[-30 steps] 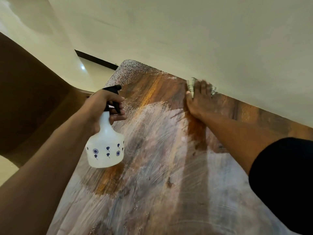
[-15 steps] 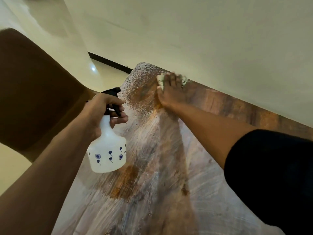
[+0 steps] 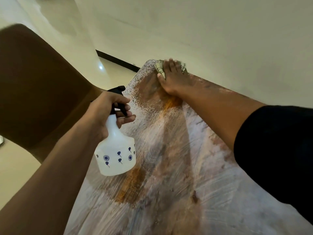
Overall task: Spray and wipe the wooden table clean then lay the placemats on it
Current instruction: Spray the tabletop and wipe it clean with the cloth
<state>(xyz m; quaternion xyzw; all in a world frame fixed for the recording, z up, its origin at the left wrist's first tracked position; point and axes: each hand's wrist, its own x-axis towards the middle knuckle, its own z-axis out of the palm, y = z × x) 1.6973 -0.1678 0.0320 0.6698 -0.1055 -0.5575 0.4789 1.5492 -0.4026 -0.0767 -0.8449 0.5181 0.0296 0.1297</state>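
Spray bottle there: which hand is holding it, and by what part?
The left hand grips the spray bottle by its neck, fingers at the black trigger. The right hand presses a cloth flat on the table.

Cloth (image 3: 160,70) on table (image 3: 169,167) far corner, under right hand (image 3: 171,77); spray bottle (image 3: 116,150) left, above table edge.

Cream wall (image 3: 203,31), glossy pale floor (image 3: 116,68), seemingly a brown chair (image 3: 33,85) at left
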